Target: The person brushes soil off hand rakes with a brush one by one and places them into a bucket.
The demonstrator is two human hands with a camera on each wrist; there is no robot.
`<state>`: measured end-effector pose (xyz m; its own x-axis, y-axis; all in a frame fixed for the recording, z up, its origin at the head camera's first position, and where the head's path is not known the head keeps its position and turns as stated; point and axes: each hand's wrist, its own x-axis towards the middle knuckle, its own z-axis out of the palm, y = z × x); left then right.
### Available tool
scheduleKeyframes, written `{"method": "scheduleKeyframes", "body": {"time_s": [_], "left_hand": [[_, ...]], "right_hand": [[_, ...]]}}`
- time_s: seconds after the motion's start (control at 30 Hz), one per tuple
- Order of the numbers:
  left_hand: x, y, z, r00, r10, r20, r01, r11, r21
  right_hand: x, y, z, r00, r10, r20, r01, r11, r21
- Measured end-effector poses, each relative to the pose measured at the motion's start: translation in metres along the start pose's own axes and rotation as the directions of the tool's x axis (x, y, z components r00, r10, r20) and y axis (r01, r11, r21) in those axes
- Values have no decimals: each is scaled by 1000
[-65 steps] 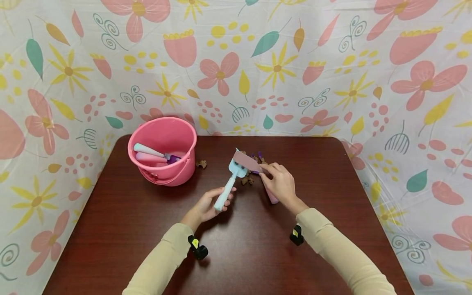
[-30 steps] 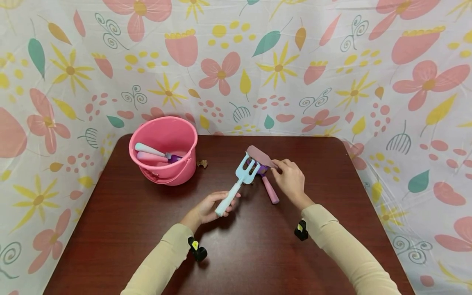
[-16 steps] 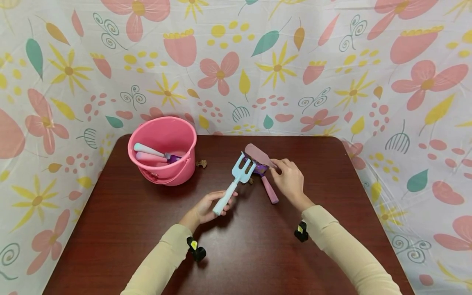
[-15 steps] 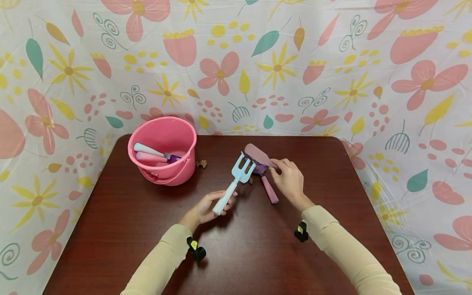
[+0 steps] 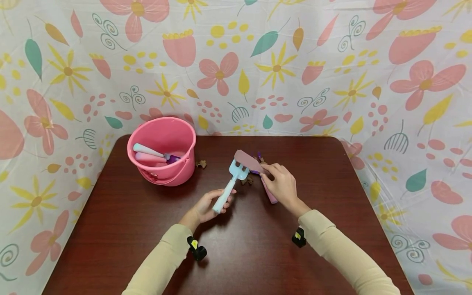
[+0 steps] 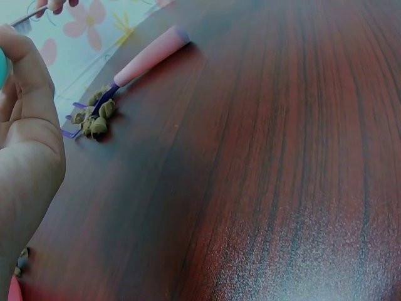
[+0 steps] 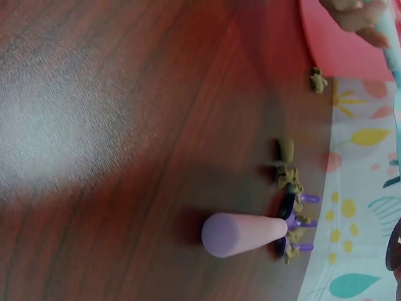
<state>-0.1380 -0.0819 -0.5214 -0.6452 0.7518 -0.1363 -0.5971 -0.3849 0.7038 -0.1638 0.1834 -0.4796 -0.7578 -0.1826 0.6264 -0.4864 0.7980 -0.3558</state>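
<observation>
Head view: left hand (image 5: 208,206) grips blue fork (image 5: 229,188); mark (image 5: 154,175) on bucket (image 5: 180,176) illegible.

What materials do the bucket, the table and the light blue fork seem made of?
Bucket: probably plastic; smooth, slightly glossy, evenly pink.
Table: wood or wood-look laminate; dark grain, soft shine.
Light blue fork: painted metal or plastic; its even colour leaves this open.

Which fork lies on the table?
The pink-handled purple fork, its tines among brown pieces; the other, the light blue fork, is held up in the left hand.
</observation>
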Motion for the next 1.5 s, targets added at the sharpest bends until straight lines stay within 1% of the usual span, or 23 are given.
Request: {"method": "scheduleKeyframes", "body": {"time_s": [0.2,0.33,0.43,0.6,0.73,0.83,0.87,0.97,1.07,1.1,1.13,1.2,1.3,1.33,1.37,1.5], "left_hand": [[0,4,4,1000,22,-10,-22,1000,-2],[1,4,4,999,37,-26,-37,999,-7],[2,4,3,999,37,-33,-37,999,-13],[4,2,2,999,27,-28,-28,999,-34],[4,2,1,1000,28,-6,-28,999,-37],[3,2,0,1000,24,13,-24,999,-26],[4,1,-3,999,32,30,-32,999,-11],[4,1,-4,999,23,40,-22,1000,-2],[4,1,-5,998,19,53,-20,1000,13],[8,-2,-12,998,23,55,-24,1000,18],[9,-4,-15,997,30,65,-32,999,33],[10,-4,-16,997,31,78,-34,998,48],[10,-3,-16,996,30,89,-35,998,58],[6,1,-7,997,14,82,-19,998,53],[5,3,-4,997,6,75,-10,999,50],[5,4,-3,998,-1,68,-4,997,72]], "right_hand": [[-5,-9,3,998,-56,22,56,998,24],[-8,-13,5,995,-97,39,96,995,24],[-9,-13,6,993,-107,51,106,994,19],[-9,-10,9,995,-92,40,91,996,11],[-7,-6,10,996,-83,42,83,996,-6],[-5,-2,9,997,-59,42,60,998,-10],[-4,0,9,998,-48,37,49,999,-10],[-2,3,8,1000,-14,23,14,1000,-2],[0,6,7,1000,-3,13,3,1000,-5],[0,7,7,1000,1,13,-1,1000,-6],[1,8,7,1000,4,14,-3,1000,-10],[1,10,7,1000,12,10,-12,1000,-19],[1,13,6,999,38,9,-37,999,-33],[1,14,6,999,44,5,-43,998,-37],[1,16,5,999,50,1,-50,998,-44],[2,20,3,997,69,-29,-71,995,-72]]}}
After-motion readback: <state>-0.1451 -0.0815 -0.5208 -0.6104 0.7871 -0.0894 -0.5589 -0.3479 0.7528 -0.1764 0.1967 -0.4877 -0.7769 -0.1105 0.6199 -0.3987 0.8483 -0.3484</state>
